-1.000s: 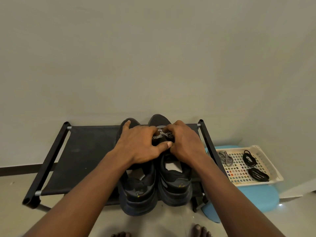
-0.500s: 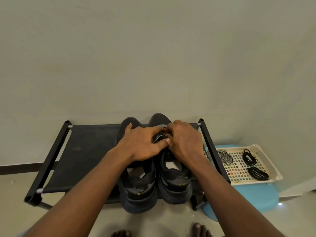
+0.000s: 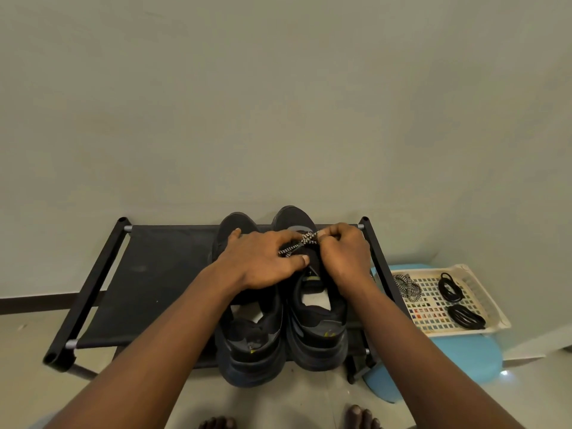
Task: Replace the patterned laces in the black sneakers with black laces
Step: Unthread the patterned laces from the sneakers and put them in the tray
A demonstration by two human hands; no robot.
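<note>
Two black sneakers stand side by side on a black rack, the left sneaker (image 3: 250,345) and the right sneaker (image 3: 318,329), toes toward the wall. A black-and-white patterned lace (image 3: 298,246) crosses the front of the right sneaker. My right hand (image 3: 346,255) pinches that lace near the toe end. Across both sneakers lies my left hand (image 3: 263,261), its fingers over the lace and the thumb on the right sneaker's tongue; whether it grips the lace is hidden. Two coiled black laces (image 3: 450,286) (image 3: 465,317) lie in a tray on the right.
The black rack (image 3: 148,274) stands against a plain wall. A cream tray (image 3: 492,305) rests on a blue stool (image 3: 464,360) to the right and also holds a loose patterned lace (image 3: 407,284). Bare toes (image 3: 362,418) show at the bottom edge.
My right hand has moved right and pulled a stretch of the patterned lace out into view. The left hand has stayed on the sneakers.
</note>
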